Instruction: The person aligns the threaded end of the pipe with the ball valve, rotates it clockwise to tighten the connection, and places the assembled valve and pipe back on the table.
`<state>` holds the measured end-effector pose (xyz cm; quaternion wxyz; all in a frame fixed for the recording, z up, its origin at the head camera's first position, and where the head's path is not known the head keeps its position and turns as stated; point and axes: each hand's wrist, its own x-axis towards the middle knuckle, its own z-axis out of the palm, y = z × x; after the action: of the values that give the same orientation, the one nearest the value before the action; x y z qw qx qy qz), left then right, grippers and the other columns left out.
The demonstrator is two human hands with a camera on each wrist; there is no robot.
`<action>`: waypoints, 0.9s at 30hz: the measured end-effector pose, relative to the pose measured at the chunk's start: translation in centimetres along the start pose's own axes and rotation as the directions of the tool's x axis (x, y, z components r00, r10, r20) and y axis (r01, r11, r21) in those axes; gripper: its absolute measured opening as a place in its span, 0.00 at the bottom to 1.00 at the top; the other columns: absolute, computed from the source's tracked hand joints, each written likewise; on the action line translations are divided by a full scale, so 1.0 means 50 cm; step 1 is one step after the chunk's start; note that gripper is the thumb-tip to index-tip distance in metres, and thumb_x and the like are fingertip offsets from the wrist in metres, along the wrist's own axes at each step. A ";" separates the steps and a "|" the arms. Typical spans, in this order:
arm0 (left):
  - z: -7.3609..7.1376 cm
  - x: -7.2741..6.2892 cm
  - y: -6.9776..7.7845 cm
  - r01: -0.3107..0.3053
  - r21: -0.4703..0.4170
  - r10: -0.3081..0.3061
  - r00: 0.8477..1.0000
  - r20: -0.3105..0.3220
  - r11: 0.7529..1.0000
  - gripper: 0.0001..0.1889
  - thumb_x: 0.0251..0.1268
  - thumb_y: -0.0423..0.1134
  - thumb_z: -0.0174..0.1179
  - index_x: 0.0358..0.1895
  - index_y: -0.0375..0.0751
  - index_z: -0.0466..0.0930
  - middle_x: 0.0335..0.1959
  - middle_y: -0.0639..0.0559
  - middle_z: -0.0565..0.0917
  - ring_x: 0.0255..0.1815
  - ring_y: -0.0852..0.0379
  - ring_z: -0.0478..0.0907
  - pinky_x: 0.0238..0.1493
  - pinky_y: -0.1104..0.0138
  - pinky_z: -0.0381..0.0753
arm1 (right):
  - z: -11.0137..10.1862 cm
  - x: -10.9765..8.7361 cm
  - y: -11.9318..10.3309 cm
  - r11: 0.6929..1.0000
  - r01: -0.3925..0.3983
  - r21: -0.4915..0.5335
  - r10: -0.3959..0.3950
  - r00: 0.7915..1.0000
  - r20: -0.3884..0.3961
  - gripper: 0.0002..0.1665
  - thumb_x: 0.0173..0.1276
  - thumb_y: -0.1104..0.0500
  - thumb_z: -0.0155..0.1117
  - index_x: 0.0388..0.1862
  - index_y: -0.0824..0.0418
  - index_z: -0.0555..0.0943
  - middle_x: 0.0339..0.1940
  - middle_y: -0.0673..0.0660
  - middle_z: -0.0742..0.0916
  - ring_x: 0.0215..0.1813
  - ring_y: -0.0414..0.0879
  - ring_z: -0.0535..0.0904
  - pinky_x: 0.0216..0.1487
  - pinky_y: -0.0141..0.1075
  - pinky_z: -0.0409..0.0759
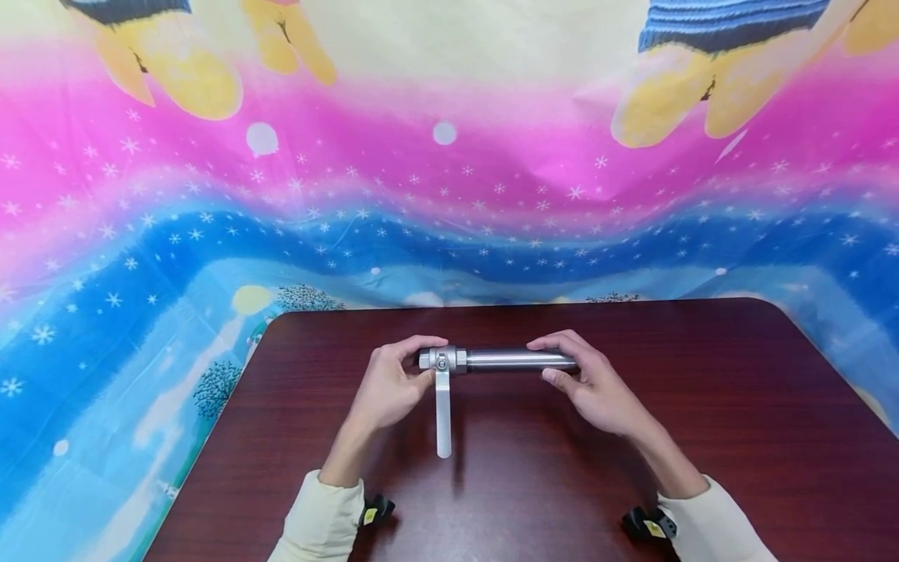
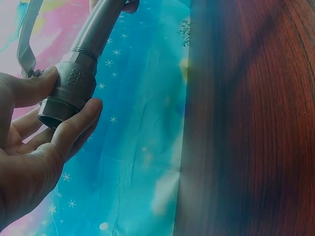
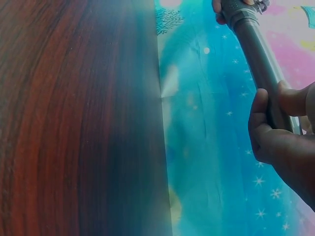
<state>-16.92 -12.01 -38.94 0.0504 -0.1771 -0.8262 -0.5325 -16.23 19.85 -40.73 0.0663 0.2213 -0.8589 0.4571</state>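
A steel ball valve (image 1: 442,360) is joined to a smooth metal pipe (image 1: 506,360), and both are held level above the table. My left hand (image 1: 389,384) grips the valve body between thumb and fingers. In the left wrist view the valve's open end (image 2: 53,115) faces the palm. The lever handle (image 1: 443,414) sticks out crosswise to the pipe, pointing toward me in the head view. My right hand (image 1: 597,382) holds the pipe near its far right end, thumb on the near side and fingers over the top. The palm side hides that end.
Below lies a dark reddish-brown wooden table (image 1: 520,499) with rounded back corners. A colourful printed cloth (image 1: 449,187) with snowflakes hangs behind and beside it. Black straps with yellow tags (image 1: 649,524) show at both cream sleeves (image 1: 323,515).
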 end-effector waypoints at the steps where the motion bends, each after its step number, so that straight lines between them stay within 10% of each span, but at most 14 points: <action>1: 0.000 0.000 0.000 -0.001 -0.001 0.001 1.000 0.001 1.000 0.23 0.62 0.20 0.66 0.59 0.42 0.89 0.48 0.40 0.90 0.38 0.57 0.85 0.41 0.71 0.86 | 0.000 0.000 0.000 1.000 0.004 0.000 -0.004 1.000 -0.001 0.24 0.76 0.68 0.66 0.67 0.49 0.83 0.59 0.52 0.85 0.48 0.45 0.76 0.46 0.33 0.74; 20: -0.002 -0.002 0.001 -0.022 0.005 0.022 1.000 -0.002 1.000 0.24 0.61 0.20 0.68 0.58 0.42 0.89 0.46 0.40 0.90 0.37 0.57 0.86 0.41 0.69 0.89 | -0.004 -0.001 0.004 0.995 -0.055 0.083 0.050 0.997 0.067 0.21 0.84 0.63 0.57 0.71 0.53 0.81 0.58 0.59 0.85 0.41 0.47 0.88 0.45 0.37 0.85; 27: -0.002 0.000 0.000 -0.019 0.011 0.019 1.000 0.008 1.000 0.23 0.62 0.20 0.67 0.59 0.42 0.89 0.46 0.39 0.90 0.37 0.55 0.85 0.40 0.70 0.87 | 0.003 -0.002 -0.001 0.998 -0.040 0.057 0.038 0.999 0.031 0.24 0.80 0.63 0.63 0.72 0.53 0.79 0.66 0.58 0.80 0.58 0.44 0.79 0.57 0.30 0.77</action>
<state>-16.92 -12.10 -38.92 0.0532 -0.1869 -0.8275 -0.5267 -16.08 19.73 -40.82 0.0383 0.2131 -0.8503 0.4797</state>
